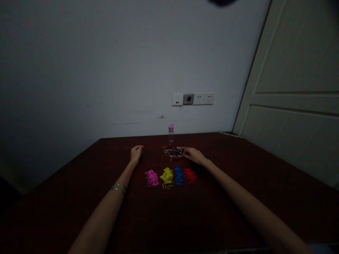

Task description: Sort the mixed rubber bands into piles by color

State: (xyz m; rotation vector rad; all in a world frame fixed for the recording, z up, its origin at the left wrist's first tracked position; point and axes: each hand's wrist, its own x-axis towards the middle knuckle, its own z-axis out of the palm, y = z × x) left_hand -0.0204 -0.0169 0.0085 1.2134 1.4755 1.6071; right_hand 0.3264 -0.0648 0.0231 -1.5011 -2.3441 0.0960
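Note:
A mixed pile of coloured rubber bands [173,153] lies on the dark red table. My right hand [194,155] is at the right edge of this pile, its fingers drawn together and touching the bands; what is between the fingertips is too small to make out. To the left of the pile my left hand [136,153] rests on the table, loosely curled, with nothing visible in it. Nearer to me are sorted heaps in a row: pink bands [152,178], yellow bands [167,175], blue bands [179,175] and red bands [190,175]. Dark bands [199,170] show faintly below my right wrist.
A clear bottle with a pink cap [171,134] stands behind the mixed pile. The table [159,218] meets a pale wall [127,70] with sockets [203,99] on it. A panelled door [296,88] rises at the right. The light is dim.

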